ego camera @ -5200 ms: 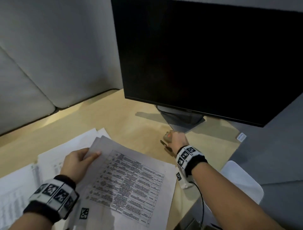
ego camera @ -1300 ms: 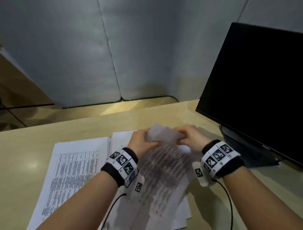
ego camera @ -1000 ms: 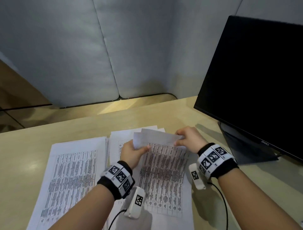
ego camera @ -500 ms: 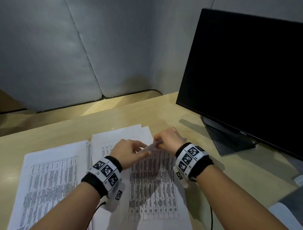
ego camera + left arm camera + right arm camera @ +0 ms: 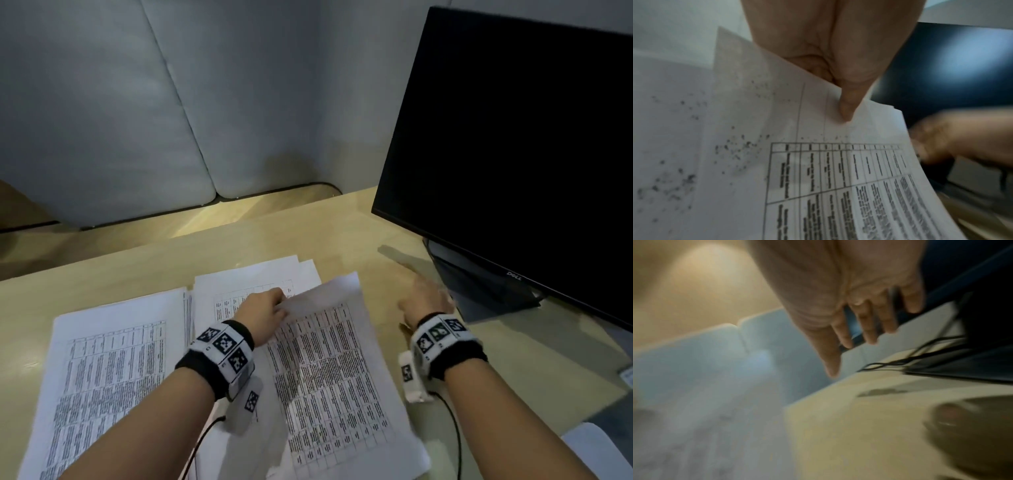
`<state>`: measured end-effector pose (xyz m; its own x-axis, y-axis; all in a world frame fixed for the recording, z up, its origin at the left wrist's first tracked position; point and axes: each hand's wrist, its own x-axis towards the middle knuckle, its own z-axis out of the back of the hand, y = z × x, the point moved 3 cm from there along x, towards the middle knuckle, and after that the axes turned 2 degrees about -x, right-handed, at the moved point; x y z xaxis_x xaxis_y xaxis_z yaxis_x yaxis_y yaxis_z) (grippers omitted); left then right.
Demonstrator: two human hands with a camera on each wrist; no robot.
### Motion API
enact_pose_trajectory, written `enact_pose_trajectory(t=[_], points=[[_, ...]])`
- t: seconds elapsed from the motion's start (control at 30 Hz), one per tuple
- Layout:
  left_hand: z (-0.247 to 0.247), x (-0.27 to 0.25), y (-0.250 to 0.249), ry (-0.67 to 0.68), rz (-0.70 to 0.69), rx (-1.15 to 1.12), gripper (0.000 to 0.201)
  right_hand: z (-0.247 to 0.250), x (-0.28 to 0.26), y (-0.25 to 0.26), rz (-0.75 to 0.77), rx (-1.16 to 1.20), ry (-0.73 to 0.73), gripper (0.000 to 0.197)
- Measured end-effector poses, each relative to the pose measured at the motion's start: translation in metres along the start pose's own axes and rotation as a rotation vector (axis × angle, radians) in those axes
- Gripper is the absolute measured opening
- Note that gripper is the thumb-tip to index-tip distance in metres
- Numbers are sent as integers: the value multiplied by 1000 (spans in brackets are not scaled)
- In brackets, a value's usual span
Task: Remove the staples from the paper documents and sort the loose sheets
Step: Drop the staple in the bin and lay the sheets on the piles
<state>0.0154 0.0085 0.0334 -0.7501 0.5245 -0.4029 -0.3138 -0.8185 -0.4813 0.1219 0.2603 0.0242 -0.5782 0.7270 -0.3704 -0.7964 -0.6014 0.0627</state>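
A printed table document (image 5: 335, 359) of several sheets lies in front of me on the wooden desk (image 5: 144, 270). My left hand (image 5: 278, 302) pinches its top left corner and lifts that edge a little. In the left wrist view the thumb (image 5: 846, 110) presses the sheets (image 5: 838, 178) against the fingers underneath. My right hand (image 5: 424, 295) is blurred, off the paper, near the monitor stand (image 5: 479, 284). Its fingers (image 5: 869, 327) are spread and hold nothing. A dark rounded object (image 5: 962, 426) lies blurred on the desk below it; I cannot tell what it is.
A second printed stack (image 5: 113, 370) lies at the left, and more sheets (image 5: 253, 277) sit under the held document. A black monitor (image 5: 513, 144) fills the right side. Grey padded panels (image 5: 137, 120) close off the back. A white object (image 5: 599, 448) sits past the desk's right corner.
My right hand has let go of the document's top edge and moved right toward the monitor stand. My left hand keeps its pinch on the corner.
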Motion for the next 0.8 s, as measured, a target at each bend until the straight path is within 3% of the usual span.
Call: enact_pose_trajectory(t=[0.07, 0.13, 0.23, 0.27, 0.43, 0.53, 0.63, 0.8], points=[[2, -1, 5, 30, 15, -76, 4, -18, 1, -23, -91, 14, 105, 16], [3, -2, 8, 52, 15, -144, 14, -33, 1, -36, -76, 6, 128, 30], [5, -2, 11, 57, 16, -234, 14, -32, -4, -38, -78, 69, 78, 21], [5, -3, 13, 60, 22, -261, 11, -30, -5, -34, -59, 117, 37, 26], [3, -3, 16, 88, 66, -353, 15, -13, -43, 22, 286, 400, -19, 43], [4, -2, 12, 82, 81, -371, 20, -28, -71, 62, 484, 325, 59, 49], [5, -2, 9, 72, 77, -407, 24, -44, -81, 84, 534, 227, 54, 52], [3, -6, 9, 62, 78, -485, 20, -48, -83, 95, 508, 363, 85, 52]])
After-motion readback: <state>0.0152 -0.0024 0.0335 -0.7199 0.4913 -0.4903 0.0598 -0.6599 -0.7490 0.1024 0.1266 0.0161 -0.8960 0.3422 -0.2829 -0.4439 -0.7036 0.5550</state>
